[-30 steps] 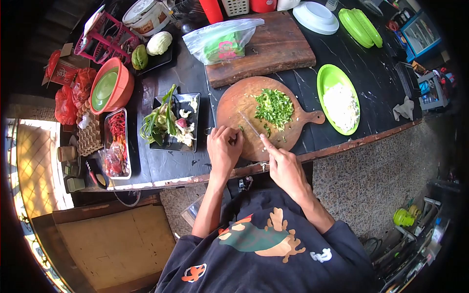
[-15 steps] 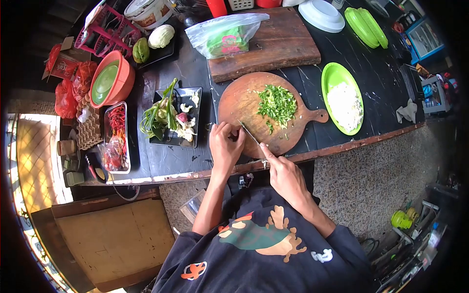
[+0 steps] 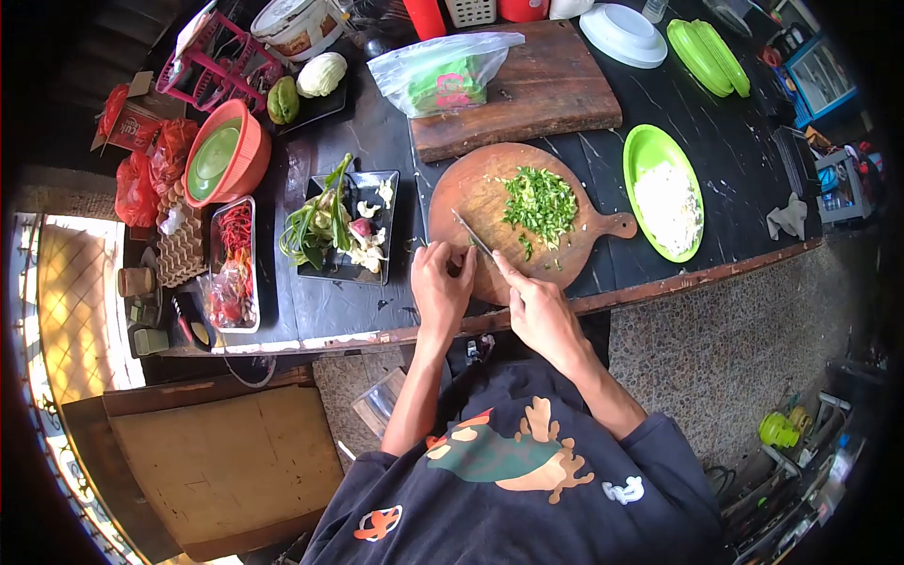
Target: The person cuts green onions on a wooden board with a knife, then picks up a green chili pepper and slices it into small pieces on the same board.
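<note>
A round wooden board (image 3: pixel 460 202) lies at the counter's front edge, with chopped green pieces (image 3: pixel 540 201) on its right half. My right hand (image 3: pixel 541 315) is wrapped round the handle of a knife (image 3: pixel 474 234), index finger along it, and the blade points up and left over the board. At the board's lower left, my left hand (image 3: pixel 441 282) has its fingers curled together close to the blade; what they grip is too small to name. A black square plate (image 3: pixel 377 268) with green stems (image 3: pixel 323 221) and garlic pieces (image 3: pixel 365 252) stands left of the board.
Right of the board is a green oval dish (image 3: pixel 633 155) of white shreds. Behind lies a thick wooden block (image 3: pixel 565 80) with a plastic bag (image 3: pixel 443 80). At the left stand a tray (image 3: pixel 252 315) of red chillies and an orange basket (image 3: pixel 250 160).
My right hand has shifted slightly left, and the knife's blade now reaches further up over the board. The whole view has shifted slightly.
</note>
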A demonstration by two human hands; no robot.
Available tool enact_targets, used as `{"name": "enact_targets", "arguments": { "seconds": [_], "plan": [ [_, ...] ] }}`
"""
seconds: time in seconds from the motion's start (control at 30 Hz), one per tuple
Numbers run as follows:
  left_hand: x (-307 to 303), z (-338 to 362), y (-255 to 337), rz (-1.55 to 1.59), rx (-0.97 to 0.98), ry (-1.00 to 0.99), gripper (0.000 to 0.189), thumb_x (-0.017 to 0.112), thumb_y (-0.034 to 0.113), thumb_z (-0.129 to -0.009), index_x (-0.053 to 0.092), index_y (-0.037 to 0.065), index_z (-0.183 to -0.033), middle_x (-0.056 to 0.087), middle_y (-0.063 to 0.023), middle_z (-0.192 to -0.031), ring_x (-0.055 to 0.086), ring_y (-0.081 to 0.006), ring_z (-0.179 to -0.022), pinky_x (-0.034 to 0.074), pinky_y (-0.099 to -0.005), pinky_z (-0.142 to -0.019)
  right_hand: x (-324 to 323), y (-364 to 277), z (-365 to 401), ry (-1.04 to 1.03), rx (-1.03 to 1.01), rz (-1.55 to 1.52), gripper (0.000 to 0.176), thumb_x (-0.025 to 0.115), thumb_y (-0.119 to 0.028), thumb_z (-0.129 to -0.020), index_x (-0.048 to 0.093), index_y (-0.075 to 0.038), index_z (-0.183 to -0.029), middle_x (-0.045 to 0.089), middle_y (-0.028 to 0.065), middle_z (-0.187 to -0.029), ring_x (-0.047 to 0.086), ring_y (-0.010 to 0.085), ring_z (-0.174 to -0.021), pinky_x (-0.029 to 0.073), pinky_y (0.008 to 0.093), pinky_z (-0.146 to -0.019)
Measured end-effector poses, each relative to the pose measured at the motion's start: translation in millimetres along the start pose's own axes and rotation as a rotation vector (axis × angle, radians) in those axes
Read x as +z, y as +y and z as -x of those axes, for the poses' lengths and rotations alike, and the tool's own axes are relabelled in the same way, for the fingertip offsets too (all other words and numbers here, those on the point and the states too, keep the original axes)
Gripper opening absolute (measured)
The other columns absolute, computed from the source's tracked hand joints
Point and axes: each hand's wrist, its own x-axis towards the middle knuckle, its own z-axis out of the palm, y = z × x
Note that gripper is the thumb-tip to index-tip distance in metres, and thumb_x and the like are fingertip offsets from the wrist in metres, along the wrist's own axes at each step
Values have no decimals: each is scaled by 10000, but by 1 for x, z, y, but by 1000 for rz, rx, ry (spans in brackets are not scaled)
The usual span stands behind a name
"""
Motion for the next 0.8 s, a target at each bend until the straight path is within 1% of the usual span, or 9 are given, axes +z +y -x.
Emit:
{"name": "enact_targets", "arguments": {
  "seconds": [0.1, 0.17, 0.23, 0.33, 0.6, 0.67, 0.7, 0.77, 0.8],
  "plan": [
    [2, 6, -1, -21, 43, 36, 162, 888, 97, -910, 750, 41, -848, 675, -96, -813, 631, -338, -802, 508, -466, -777, -5, 0, 9, 44, 11, -115, 710, 625, 25, -1064, 515, -165, -1739, 744, 304, -953, 763, 494, -874, 596, 575, -804],
    [1, 8, 0, -49, 71, 49, 131, 883, 89, -908, 768, 42, -868, 678, -91, -825, 632, -333, -813, 513, -461, -780, -5, -1, 21, 99, -3, -92, 711, 613, -39, -1084, 496, -239, -1756, 715, 279, -877, 751, 495, -832, 613, 595, -789],
    [1, 7, 1, -4, 127, 83, 68, 874, 56, -915, 832, 14, -950, 707, -106, -837, 622, -300, -783, 518, -423, -744, -5, -1, 31, 71, 5, -61, 712, 620, -46, -1086, 494, -244, -1758, 710, 275, -873, 749, 489, -826, 615, 589, -783],
    [-1, 6, 0, 0, 130, 60, 83, 864, 47, -910, 853, 24, -989, 710, -99, -842, 625, -293, -793, 520, -423, -756, -3, -1, 39, 25, 27, -4, 715, 632, -60, -1090, 488, -255, -1762, 701, 267, -875, 747, 480, -815, 619, 580, -772],
    [2, 7, -2, 7, 102, 69, 74, 869, 55, -901, 823, 21, -948, 695, -98, -836, 617, -301, -794, 517, -427, -760, 2, -11, 40, -14, 64, 88, 758, 626, -57, -1086, 437, -270, -1789, 702, 257, -910, 755, 479, -824, 641, 580, -783],
    [2, 7, -3, 6, 108, 66, 81, 871, 57, -898, 810, 17, -933, 688, -99, -833, 613, -303, -793, 514, -430, -756, 5, -20, 35, -26, 91, 153, 759, 604, -36, -1077, 434, -239, -1788, 715, 279, -932, 763, 497, -859, 645, 584, -797],
    [2, 6, -3, 11, 109, 61, 94, 876, 60, -897, 798, 15, -923, 682, -102, -831, 611, -305, -792, 509, -434, -751, 7, -21, 30, -23, 93, 154, 759, 604, -36, -1077, 434, -239, -1788, 715, 279, -932, 763, 497, -859, 645, 584, -797],
    [2, 6, -4, 17, 112, 55, 109, 881, 62, -896, 787, 12, -913, 675, -105, -829, 608, -307, -792, 505, -439, -745, 11, -18, 14, -16, 57, 105, 747, 590, -21, -1067, 444, -195, -1779, 730, 304, -977, 764, 523, -874, 647, 594, -810],
    [1, 6, -5, 24, 95, 50, 112, 883, 64, -900, 785, 11, -916, 671, -109, -826, 604, -305, -789, 501, -440, -739, 11, -17, 3, 0, 27, 50, 698, 580, -11, -1064, 484, -128, -1745, 751, 333, -995, 767, 533, -899, 643, 603, -835]
  ]
}}
